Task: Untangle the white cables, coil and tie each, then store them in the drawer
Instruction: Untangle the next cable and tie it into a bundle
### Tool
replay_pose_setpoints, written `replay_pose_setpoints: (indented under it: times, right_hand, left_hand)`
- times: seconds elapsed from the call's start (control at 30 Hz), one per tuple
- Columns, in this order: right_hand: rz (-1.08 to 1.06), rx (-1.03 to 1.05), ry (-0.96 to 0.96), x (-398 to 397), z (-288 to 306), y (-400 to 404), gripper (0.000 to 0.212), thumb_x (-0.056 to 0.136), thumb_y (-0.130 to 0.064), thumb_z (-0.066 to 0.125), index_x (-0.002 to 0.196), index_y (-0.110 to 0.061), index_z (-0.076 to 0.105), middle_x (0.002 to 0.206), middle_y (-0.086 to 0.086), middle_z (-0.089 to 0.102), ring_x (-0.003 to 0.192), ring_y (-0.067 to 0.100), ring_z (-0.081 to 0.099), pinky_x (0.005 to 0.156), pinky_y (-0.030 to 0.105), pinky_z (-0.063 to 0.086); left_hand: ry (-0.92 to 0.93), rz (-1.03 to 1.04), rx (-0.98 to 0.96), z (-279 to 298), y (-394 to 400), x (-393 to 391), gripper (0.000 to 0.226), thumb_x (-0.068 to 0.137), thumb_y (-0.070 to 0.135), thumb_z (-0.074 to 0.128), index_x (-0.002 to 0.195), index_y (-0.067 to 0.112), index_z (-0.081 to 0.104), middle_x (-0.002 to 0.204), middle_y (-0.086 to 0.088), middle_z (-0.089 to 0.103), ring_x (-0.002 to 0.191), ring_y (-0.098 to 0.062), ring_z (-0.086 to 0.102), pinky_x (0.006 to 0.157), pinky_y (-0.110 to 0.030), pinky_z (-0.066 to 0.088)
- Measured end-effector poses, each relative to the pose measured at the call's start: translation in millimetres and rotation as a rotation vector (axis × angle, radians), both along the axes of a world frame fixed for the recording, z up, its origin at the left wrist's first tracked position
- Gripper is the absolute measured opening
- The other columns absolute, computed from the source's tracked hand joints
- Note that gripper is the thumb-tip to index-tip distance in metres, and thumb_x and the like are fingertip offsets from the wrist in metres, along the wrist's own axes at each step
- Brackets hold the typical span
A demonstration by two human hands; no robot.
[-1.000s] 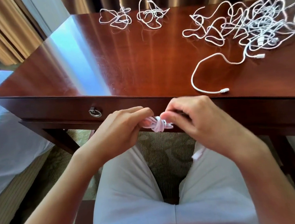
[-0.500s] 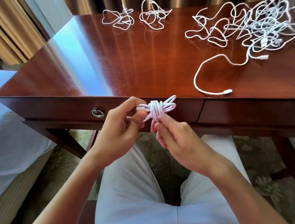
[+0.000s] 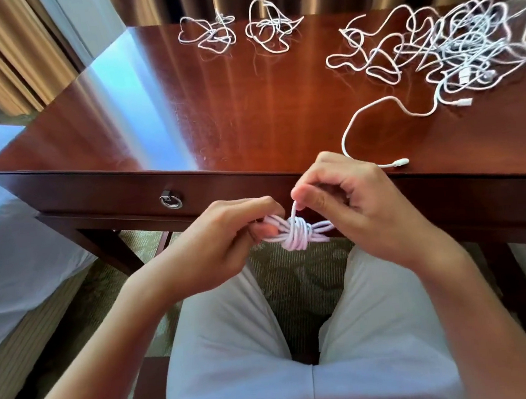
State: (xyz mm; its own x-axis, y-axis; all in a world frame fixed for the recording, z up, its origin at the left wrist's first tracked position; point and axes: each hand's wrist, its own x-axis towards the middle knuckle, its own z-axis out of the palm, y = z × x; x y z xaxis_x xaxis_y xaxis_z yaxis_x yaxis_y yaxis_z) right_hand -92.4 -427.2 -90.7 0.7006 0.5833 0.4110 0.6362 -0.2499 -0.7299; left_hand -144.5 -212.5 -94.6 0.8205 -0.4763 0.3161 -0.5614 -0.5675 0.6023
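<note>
right hand [image 3: 356, 204] now above coiled cable [image 3: 294, 232]

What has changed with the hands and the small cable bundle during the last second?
The right hand rose from below the coiled cable and now pinches its free end above the wraps, pulling up. The left hand still holds the bundle's left end. The cable pile on the desk and the drawer are unchanged.

Glossy wooden desk [image 3: 247, 111] — smooth white plastic cables [image 3: 452, 52].
</note>
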Motion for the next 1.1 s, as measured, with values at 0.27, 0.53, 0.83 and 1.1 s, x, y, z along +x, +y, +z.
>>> replay_pose_setpoints:
  times: [0.27, 0.53, 0.83, 1.1]
  right_hand:
    - [0.084, 0.312, 0.445, -6.1, -27.5, 10.8, 0.019, 0.095, -0.016, 0.066, 0.084, -0.029, 0.073, 0.072, -0.011, 0.065, 0.065, 0.0, 0.053, 0.062, 0.014, 0.042]
    - [-0.204, 0.332, 0.276, -33.2, -46.1, 20.6, 0.002, 0.098, -0.024, 0.064, 0.098, -0.026, 0.064, 0.072, -0.002, 0.064, 0.06, 0.013, 0.056, 0.056, 0.034, 0.045]
    - [-0.177, 0.535, 0.279, -40.0, -34.7, 27.9, 0.014, 0.093, -0.015, 0.064, 0.101, -0.014, 0.076, 0.098, -0.003, 0.065, 0.079, 0.007, 0.063, 0.071, 0.018, 0.05]
    - [-0.214, 0.925, 0.66, -43.9, -26.4, 47.2, 0.02, 0.081, -0.022, 0.069, 0.093, -0.01, 0.059, 0.068, 0.0, 0.066, 0.062, 0.009, 0.056, 0.061, 0.018, 0.046]
  left_hand:
    - [0.319, -0.043, -0.442, -3.3, 0.5, -10.3, 0.02, 0.102, 0.025, 0.052, 0.1, 0.009, 0.063, 0.07, 0.011, 0.053, 0.054, -0.002, 0.038, 0.052, -0.013, 0.034]
    - [0.363, 0.393, -0.777, -14.8, -13.8, -3.3, 0.021, 0.095, 0.027, 0.05, 0.085, 0.01, 0.056, 0.061, 0.001, 0.046, 0.047, -0.008, 0.035, 0.043, -0.016, 0.03]
    - [0.248, 0.485, -0.786, -29.6, -19.3, -2.8, 0.023, 0.094, 0.027, 0.057, 0.09, 0.008, 0.069, 0.078, -0.008, 0.068, 0.07, -0.021, 0.064, 0.066, -0.027, 0.051]
    - [-0.244, 0.491, -0.46, -28.7, -34.7, -11.9, 0.007, 0.096, 0.009, 0.059, 0.092, 0.005, 0.063, 0.11, 0.0, 0.069, 0.091, -0.015, 0.066, 0.073, -0.032, 0.052]
